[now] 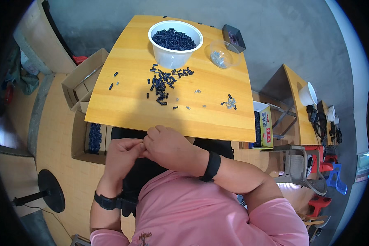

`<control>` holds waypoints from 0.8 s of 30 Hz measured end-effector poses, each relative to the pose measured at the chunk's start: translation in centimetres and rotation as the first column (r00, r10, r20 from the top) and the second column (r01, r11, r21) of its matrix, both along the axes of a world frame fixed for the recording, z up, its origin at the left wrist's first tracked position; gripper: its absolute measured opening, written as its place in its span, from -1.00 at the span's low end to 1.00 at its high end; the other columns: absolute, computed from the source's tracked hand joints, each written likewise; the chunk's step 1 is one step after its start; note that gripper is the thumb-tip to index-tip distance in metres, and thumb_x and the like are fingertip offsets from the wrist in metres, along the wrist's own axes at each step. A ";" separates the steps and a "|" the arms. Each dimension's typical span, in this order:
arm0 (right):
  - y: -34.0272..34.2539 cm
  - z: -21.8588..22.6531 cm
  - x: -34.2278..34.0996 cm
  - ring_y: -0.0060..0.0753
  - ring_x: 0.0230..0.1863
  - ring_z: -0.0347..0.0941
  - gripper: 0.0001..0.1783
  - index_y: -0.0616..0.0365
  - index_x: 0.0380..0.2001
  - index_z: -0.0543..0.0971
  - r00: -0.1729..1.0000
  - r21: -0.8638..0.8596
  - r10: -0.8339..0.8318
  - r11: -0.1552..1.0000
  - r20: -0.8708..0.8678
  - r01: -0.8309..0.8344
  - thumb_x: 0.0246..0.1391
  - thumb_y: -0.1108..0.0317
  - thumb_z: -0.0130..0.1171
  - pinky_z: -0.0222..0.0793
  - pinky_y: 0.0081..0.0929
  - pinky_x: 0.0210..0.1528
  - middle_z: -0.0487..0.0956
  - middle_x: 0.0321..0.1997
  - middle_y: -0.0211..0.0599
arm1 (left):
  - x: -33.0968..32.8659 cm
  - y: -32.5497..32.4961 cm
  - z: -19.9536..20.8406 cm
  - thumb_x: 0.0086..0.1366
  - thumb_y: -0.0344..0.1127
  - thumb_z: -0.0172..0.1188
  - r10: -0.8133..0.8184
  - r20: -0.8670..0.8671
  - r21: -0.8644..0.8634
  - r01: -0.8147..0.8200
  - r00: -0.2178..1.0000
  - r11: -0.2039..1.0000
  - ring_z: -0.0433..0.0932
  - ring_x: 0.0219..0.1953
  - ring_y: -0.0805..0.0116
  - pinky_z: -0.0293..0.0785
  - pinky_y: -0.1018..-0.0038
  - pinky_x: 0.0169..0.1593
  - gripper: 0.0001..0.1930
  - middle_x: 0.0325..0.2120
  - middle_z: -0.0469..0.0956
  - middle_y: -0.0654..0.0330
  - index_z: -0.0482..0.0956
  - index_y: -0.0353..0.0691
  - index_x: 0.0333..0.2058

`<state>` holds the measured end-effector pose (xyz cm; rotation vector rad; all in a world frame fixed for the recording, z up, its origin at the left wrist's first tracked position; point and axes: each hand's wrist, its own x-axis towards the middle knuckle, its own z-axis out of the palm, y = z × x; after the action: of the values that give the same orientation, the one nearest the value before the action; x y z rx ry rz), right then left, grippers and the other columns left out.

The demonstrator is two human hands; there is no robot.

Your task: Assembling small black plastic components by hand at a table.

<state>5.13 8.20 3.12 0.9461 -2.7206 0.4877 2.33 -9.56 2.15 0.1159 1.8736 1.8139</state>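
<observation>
My left hand (124, 158) and my right hand (165, 143) meet just off the near edge of the wooden table (217, 123). The fingertips of both are pinched together, and whatever they hold is hidden or too small to name. Beyond them on the tabletop lies a loose heap of small black cylindrical parts (162, 84). Behind the heap stands a white bucket (172, 57) filled with more such black parts (173, 39). To the right is a small pile of tiny silvery metal pieces (230, 102), with a few others scattered nearby.
A clear round dish (233, 60) with silvery pieces and a dark box (234, 37) stand at the far right corner. Cardboard boxes (80, 143) sit on the floor at left, a yellow-green carton (267, 127) at right. Further right are a grey chair (293, 168) and a side table (297, 106).
</observation>
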 end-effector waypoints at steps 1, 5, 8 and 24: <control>0.1 0.2 -0.2 -0.18 -0.40 0.37 -0.73 0.21 -0.54 0.48 1.000 -0.002 0.002 1.000 0.003 -0.002 -0.11 0.20 0.21 0.33 -0.35 -0.40 0.39 -0.51 -0.22 | -0.4 -1.0 -0.1 0.21 -0.45 0.20 0.016 0.044 0.015 -0.017 0.999 1.000 0.57 -0.47 0.52 0.49 0.62 -0.35 -0.86 -0.51 0.62 0.18 0.65 -0.42 -0.32; 3.5 0.3 -0.6 -0.01 -0.33 0.38 -0.71 0.26 -0.43 0.49 0.963 -0.151 -0.227 0.957 0.144 0.248 -0.10 0.25 0.27 0.35 -0.23 -0.28 0.41 -0.45 -0.09 | -2.9 -7.0 -2.5 0.24 -0.40 0.17 0.284 -0.023 -0.128 -0.285 0.959 0.950 0.56 -0.48 0.49 0.50 0.59 -0.33 -0.86 -0.48 0.62 0.17 0.64 -0.35 -0.36; 7.1 0.7 -0.7 0.07 -0.28 0.42 -0.76 0.29 -0.36 0.52 0.904 -0.051 -0.390 0.913 0.178 0.404 -0.08 0.35 0.24 0.38 -0.20 -0.21 0.45 -0.40 0.00 | -4.9 -12.3 -6.0 0.21 -0.33 0.25 0.467 0.000 -0.231 -0.455 0.884 0.860 0.55 -0.46 0.51 0.49 0.60 -0.35 -0.80 -0.45 0.60 0.24 0.62 -0.31 -0.25; 10.7 -0.2 -2.7 0.07 -0.31 0.45 -0.89 0.30 -0.50 0.54 0.796 -0.084 -0.548 0.808 0.258 0.584 -0.07 0.45 0.15 0.41 -0.19 -0.22 0.51 -0.42 0.03 | -6.1 -6.2 -5.4 0.28 -0.39 0.17 0.694 -0.095 0.165 -0.677 0.713 0.718 0.53 -0.35 0.55 0.46 0.65 -0.25 -0.81 -0.32 0.60 0.25 0.58 -0.29 -0.15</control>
<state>2.39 18.93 2.91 -0.0022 -2.9060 0.7007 -3.77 -15.80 -3.26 -0.4957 2.0780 2.4668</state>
